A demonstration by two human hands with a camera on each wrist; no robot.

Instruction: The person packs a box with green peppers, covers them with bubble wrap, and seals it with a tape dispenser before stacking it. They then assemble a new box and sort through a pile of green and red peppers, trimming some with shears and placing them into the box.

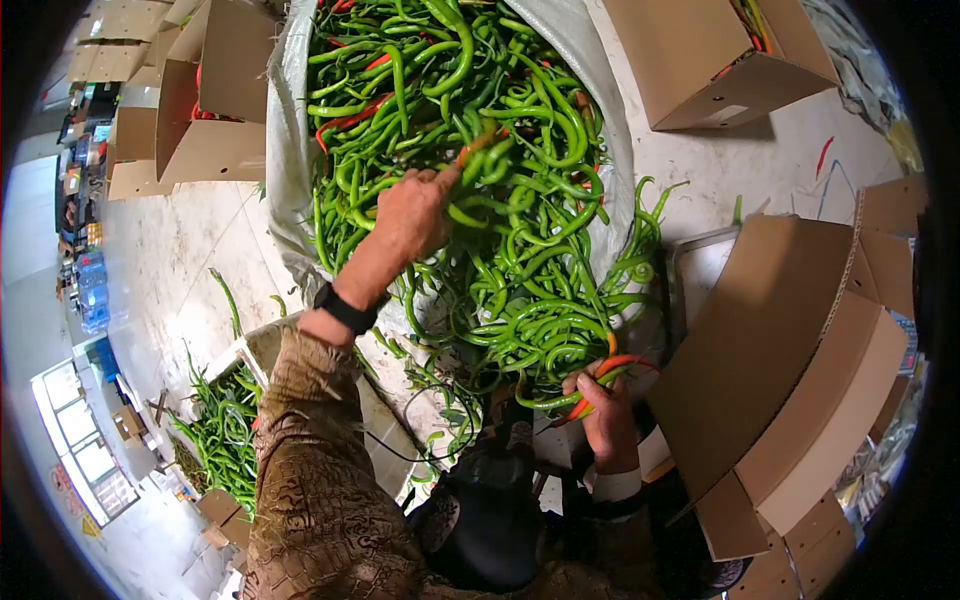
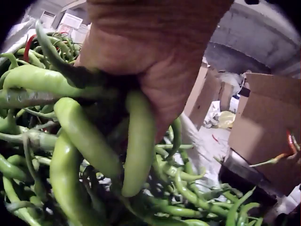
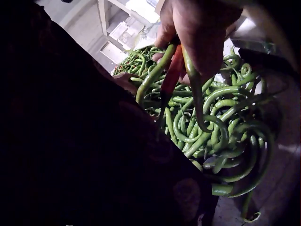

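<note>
My left hand (image 1: 413, 212) reaches over a heap of long green chili peppers (image 1: 545, 235) in a white woven sack (image 1: 290, 150). It grips a few peppers; a blurred orange-red one (image 1: 474, 151) shows at its fingertips. Seen from the left wrist, a plump green pepper (image 2: 139, 146) hangs beside the thumb, and the palm hides the other fingers. Lower right, near the sack's spilled edge, my right hand (image 1: 608, 415) pinches a small bunch. A red pepper (image 3: 172, 77) hangs between green ones (image 3: 194, 84) under the fingers in the right wrist view.
A large open cardboard box (image 1: 760, 340) stands close to my right hand. Another carton (image 1: 720, 60) with some red peppers is at the back right. On the left are more cartons (image 1: 215, 100) and a crate of green peppers (image 1: 222, 425). Loose peppers (image 1: 226, 300) lie on the floor.
</note>
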